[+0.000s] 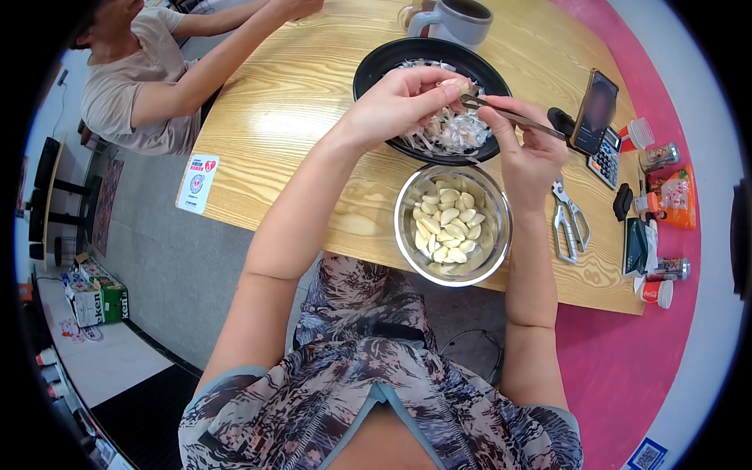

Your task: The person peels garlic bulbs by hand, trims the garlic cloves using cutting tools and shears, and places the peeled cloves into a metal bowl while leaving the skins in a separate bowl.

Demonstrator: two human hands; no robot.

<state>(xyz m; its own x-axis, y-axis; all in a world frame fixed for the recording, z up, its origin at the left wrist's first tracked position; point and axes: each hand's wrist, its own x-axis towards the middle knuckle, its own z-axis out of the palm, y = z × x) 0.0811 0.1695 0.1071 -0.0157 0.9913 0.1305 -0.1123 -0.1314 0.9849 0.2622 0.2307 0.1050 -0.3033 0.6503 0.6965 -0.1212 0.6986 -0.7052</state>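
Note:
Over a black plate [364, 74] of papery garlic skins [458, 133], my left hand [399, 102] pinches a garlic clove [457, 84]. My right hand [529, 149] grips a slim dark metal tool [526, 121], its tip touching or close beside the clove. Whether the tool is a small knife or tweezers I cannot tell. Just below the plate, a steel bowl [501, 235] holds many peeled garlic cloves [446, 222]. Both hands are above the wooden table, nearer the plate than the bowl.
A grey mug [462, 27] stands behind the plate. Right of the bowl lie scissors [569, 223]. A propped phone [595, 110], a calculator [605, 160] and several small jars and cups line the right edge. Another person [149, 78] sits at the far left.

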